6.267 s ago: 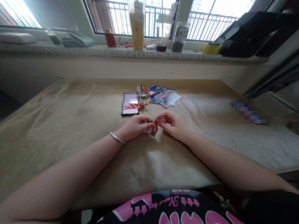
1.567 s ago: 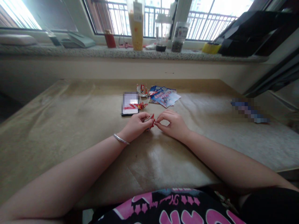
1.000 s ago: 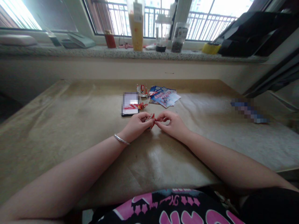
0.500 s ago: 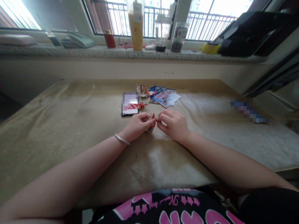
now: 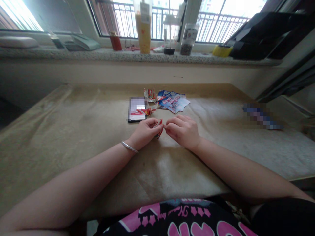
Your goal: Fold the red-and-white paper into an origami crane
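My left hand (image 5: 146, 130), with a silver bangle at the wrist, pinches a small folded piece of red-and-white printed paper (image 5: 160, 129) between thumb and fingers. At the paper's right edge, my right hand (image 5: 183, 130) has its fingertips pinched together on what looks like a tip of the same paper. Fingers cover much of the piece. Just beyond my left hand lies a phone-like device (image 5: 137, 104) with a lit, blurred screen. Two crumpled or folded red-and-white paper pieces, one nearer (image 5: 149, 110) and one farther (image 5: 150, 95), rest beside it.
Blue printed leaflets (image 5: 173, 101) lie fanned behind my right hand. A blurred blue object (image 5: 262, 117) is at the table's right. Along the granite windowsill (image 5: 86, 55) stand a tall yellow-filled container (image 5: 144, 32), a red-lidded jar (image 5: 115, 42), clear bottles and yellow tape (image 5: 222, 50).
The folded paper has turned slightly and shows less of its face. My right fingers have curled in closer together, while the left hand has barely moved.
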Demonstrator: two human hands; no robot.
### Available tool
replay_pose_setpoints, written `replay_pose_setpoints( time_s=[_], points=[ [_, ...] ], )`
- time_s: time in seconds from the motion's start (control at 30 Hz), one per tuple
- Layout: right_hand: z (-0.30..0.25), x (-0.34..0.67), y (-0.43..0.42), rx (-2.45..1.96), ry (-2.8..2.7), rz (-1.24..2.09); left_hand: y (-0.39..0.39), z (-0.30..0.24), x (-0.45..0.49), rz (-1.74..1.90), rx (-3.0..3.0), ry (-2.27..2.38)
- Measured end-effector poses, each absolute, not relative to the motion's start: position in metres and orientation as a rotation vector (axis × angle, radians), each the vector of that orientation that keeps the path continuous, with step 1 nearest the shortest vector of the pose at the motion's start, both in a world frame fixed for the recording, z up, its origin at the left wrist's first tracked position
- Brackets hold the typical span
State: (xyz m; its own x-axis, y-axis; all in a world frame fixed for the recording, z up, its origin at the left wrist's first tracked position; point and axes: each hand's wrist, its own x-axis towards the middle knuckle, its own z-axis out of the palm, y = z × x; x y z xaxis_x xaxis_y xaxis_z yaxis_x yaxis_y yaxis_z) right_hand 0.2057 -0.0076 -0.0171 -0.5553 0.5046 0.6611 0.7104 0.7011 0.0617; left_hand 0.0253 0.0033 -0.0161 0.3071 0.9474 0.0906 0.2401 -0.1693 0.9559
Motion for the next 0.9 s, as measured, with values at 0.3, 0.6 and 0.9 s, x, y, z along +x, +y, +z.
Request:
replay_pose_setpoints(
  time_s=[0.3,0.6,0.9],
  points=[
    [-0.024,0.199,-0.006,-1.118,-1.994,0.227,0.003,-0.016,0.025,0.959,1.593,1.011],
    [-0.024,0.195,-0.006,-1.195,-1.847,0.522,0.003,-0.016,0.026,0.983,1.619,0.998],
    [-0.028,0.188,-0.002,-1.262,-1.629,0.964,0.003,-0.017,0.027,0.997,1.664,1.030]
  ],
)
